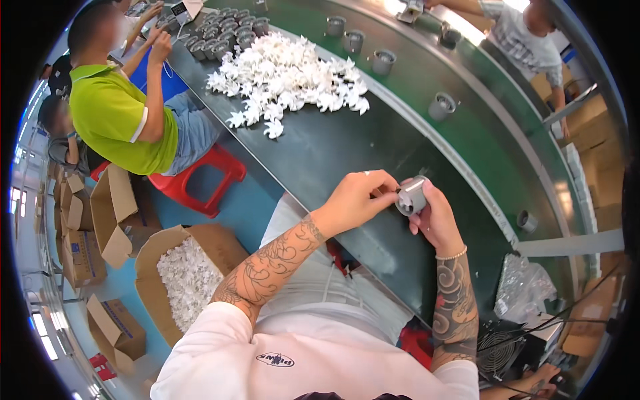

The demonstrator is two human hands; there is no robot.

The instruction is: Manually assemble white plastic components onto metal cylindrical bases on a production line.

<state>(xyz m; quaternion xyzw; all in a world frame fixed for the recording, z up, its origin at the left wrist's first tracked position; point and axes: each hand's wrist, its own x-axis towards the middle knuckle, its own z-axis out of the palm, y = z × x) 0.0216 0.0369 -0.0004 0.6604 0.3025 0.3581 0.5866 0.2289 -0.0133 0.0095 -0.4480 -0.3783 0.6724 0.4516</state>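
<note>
My right hand [437,217] grips a small grey cylindrical cup-shaped part [411,197] above the near edge of the dark work table [320,160]. My left hand [360,197] pinches at the cup's open end, with something small and white between the fingertips. A heap of white fan-like plastic pieces [287,77] lies farther up the table, well beyond both hands.
Several grey cups [442,105] ride spaced along the green conveyor belt [493,133]; more stand grouped at the far end [223,30]. A person in a green shirt [113,113] sits on a red stool [200,177] at left. Open cardboard boxes [190,267] sit on the floor.
</note>
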